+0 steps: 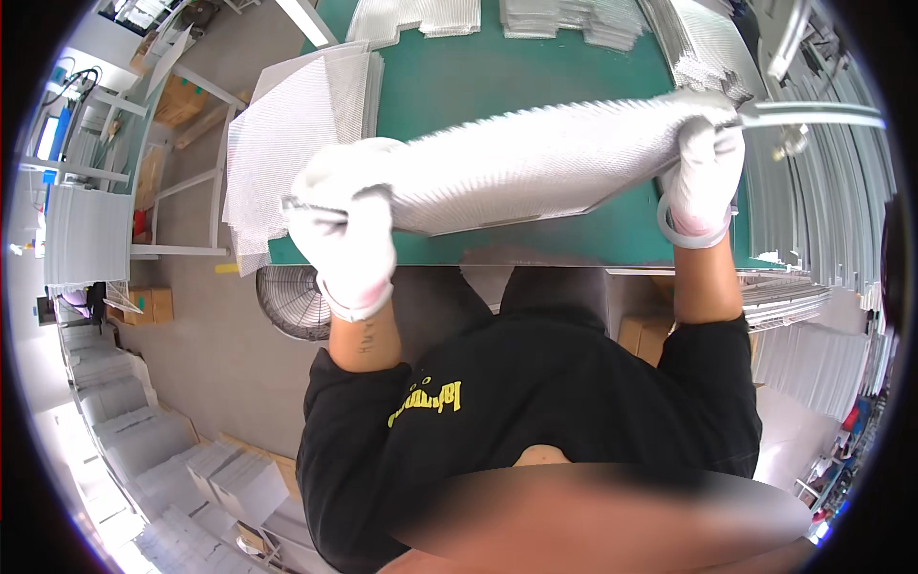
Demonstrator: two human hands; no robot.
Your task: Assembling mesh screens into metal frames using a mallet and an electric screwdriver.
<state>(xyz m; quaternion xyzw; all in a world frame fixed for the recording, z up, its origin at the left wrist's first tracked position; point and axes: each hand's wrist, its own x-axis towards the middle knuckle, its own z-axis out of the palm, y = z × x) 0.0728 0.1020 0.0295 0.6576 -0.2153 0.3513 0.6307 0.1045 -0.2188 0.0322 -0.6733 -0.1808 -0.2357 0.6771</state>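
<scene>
A pale, finely patterned mesh sheet (535, 167) is stretched and bowed between my two hands, raised over the green tabletop (449, 86). My left hand (349, 225), in a white glove, is closed round its left end. A thin dark edge shows at those fingers; I cannot make out whether it belongs to the sheet. My right hand (706, 177), also gloved, grips the right end. By the right fingers a pale strip (813, 117) runs off to the right; whether I hold it is unclear. Under the left end lies a stack of similar mesh sheets (287, 143).
More mesh stacks (416, 19) lie along the table's far side, with another pile (579, 24) to their right. Long pale strips (822, 201) fill the right side. A floor fan (292, 301) stands below the table's left corner. Cardboard boxes (148, 304) sit on the floor.
</scene>
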